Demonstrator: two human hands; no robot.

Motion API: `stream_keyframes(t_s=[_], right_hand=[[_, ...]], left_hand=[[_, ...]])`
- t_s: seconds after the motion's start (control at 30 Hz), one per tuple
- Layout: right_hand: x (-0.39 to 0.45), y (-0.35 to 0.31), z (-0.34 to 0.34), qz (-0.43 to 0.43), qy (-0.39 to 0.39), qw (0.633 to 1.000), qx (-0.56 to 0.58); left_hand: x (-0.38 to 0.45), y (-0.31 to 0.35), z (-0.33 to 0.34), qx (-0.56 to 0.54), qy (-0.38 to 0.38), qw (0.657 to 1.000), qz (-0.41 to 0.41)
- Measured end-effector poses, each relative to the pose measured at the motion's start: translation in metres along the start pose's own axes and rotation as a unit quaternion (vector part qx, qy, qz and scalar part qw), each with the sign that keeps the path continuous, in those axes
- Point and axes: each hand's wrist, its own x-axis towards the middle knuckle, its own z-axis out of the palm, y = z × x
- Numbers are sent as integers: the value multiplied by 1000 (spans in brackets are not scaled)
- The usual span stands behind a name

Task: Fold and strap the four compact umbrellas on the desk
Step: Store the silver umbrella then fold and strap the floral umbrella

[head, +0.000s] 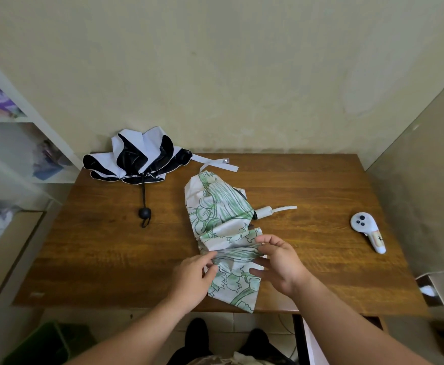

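Head | floral umbrella (220, 206) handle points right | both hands' fingers pinch its canopy folds

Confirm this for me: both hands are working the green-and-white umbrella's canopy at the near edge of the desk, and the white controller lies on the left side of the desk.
One thing is wrong. The head view shows the white controller on the right side of the desk, not the left. The rest holds: the left hand and right hand work the green-and-white umbrella canopy near the edge.
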Motion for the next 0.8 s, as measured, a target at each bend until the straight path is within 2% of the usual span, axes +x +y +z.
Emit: stream_keyframes(t_s=[0.13,0.4,0.47,0.53,0.6,0.8], right_hand=[[-1,-4,8,-6,-9,1000,18],[2,1,6,-42,5,997,-61],[1,4,2,-77,-5,988,-136],[3,7,-6,-128,-9,956,-264],[4,7,-15,-139,21,926,-351],[3,17,-34,-118,69,915,-378]], left_hand=[[3,-1,3,-28,-48,996,-68],[2,-2,9,29,57,998,-25],[-1,-1,9,25,74,997,-19],[-2,-2,6,13,88,996,-18],[-1,-6,3,-7,97,995,-31],[-4,-3,1,-66,93,992,-56]])
